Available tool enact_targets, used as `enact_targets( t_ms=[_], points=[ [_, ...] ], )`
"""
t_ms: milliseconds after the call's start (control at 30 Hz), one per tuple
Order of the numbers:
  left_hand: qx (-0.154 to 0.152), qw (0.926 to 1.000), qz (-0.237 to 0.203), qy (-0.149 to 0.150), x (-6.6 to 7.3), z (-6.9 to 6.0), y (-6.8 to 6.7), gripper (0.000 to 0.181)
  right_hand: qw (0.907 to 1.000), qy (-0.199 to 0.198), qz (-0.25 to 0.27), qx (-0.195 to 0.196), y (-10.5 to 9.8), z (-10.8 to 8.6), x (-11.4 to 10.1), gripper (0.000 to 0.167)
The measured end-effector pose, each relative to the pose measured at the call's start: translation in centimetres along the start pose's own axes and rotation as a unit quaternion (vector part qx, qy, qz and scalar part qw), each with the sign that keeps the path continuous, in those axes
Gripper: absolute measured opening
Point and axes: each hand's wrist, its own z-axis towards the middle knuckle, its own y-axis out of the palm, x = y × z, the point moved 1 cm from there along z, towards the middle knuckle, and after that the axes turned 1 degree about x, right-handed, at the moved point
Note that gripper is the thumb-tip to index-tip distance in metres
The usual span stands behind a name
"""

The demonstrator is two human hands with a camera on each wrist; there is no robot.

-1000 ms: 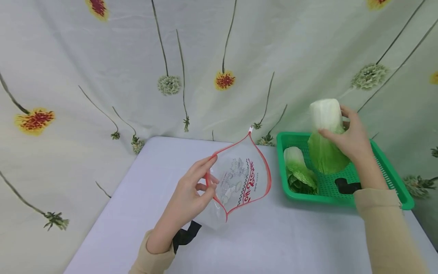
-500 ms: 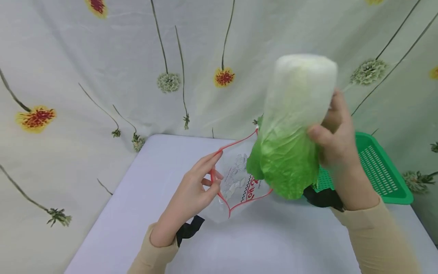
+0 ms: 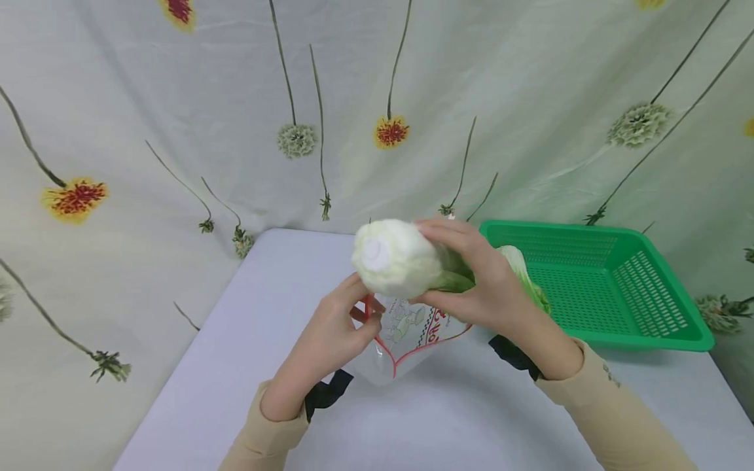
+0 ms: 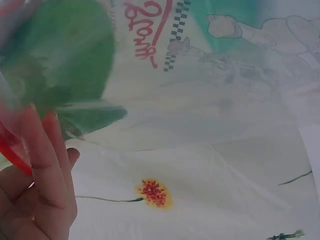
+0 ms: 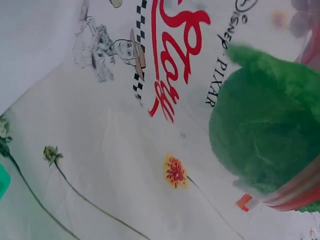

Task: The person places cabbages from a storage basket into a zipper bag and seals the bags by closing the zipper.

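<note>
In the head view my left hand point(image 3: 330, 333) pinches the red rim of a clear zip bag point(image 3: 406, 327), its mouth held wide. My right hand point(image 3: 483, 281) grips a napa cabbage point(image 3: 394, 258) over that mouth. The cabbage lies tilted, its white base towards me and its leaves pointing away. Through the printed film, the left wrist view gives green leaves point(image 4: 75, 50) close to my left fingers point(image 4: 47, 170). Leaves point(image 5: 265, 130) also stand beside the red rim in the right wrist view. How deep they reach is unclear.
At the right of the white table point(image 3: 442, 418) stands a green plastic basket point(image 3: 618, 281). A second napa cabbage point(image 3: 527, 278) sits in its left end, partly hidden by my right hand and forearm. A flower-printed curtain point(image 3: 330, 78) hangs behind the table.
My right hand has carried the cabbage from above the basket leftward to the bag, tipping its base towards me. The left hand keeps the bag's rim, nearly unmoved.
</note>
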Motion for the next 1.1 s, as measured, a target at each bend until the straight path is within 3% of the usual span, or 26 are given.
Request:
enact_targets(
  t_ms=[67,167,367,533,633,800,867,967,1033,1100],
  points=[
    [0.0,1.0,-0.002,-0.003,0.0,0.1,-0.2,0.044,0.9984,-0.044,-0.036,-0.008,-0.2,-0.2,0.2,0.057],
    [-0.003,0.9998,-0.017,-0.007,0.1,0.2,-0.6,0.037,0.9968,-0.059,-0.05,-0.02,-0.5,-0.7,0.4,0.051],
    [0.004,0.998,-0.061,-0.014,0.1,0.5,-1.1,0.062,0.9892,-0.009,-0.075,-0.126,-0.4,-2.0,-0.1,0.064],
    [0.004,0.9999,-0.015,-0.005,-0.1,0.4,-1.4,0.061,0.9762,0.047,-0.097,-0.188,-0.7,-2.5,-0.5,0.075],
    [0.006,1.0,0.007,-0.003,-0.3,0.1,-1.5,0.059,0.961,0.094,-0.114,-0.234,-0.8,-2.8,-0.7,0.073],
    [-0.01,0.9998,0.018,0.007,0.0,-0.2,-1.0,0.064,0.9266,0.163,-0.17,-0.293,-0.3,-2.9,-1.0,0.068],
    [-0.007,0.9994,0.03,0.018,0.3,-0.2,-0.6,0.064,0.9118,0.16,-0.216,-0.31,0.3,-2.7,-1.2,0.067],
    [0.001,0.9982,0.048,0.036,0.8,-0.2,0.1,0.064,0.8875,0.126,-0.282,-0.342,1.6,-2.7,-1.3,0.062],
    [0.004,0.9975,0.057,0.043,1.0,-0.1,0.6,0.064,0.8753,0.11,-0.306,-0.358,2.4,-2.9,-1.2,0.061],
    [0.004,0.9975,0.057,0.041,0.9,0.0,1.0,0.065,0.8709,0.102,-0.309,-0.369,2.7,-3.2,-1.2,0.062]
  ],
)
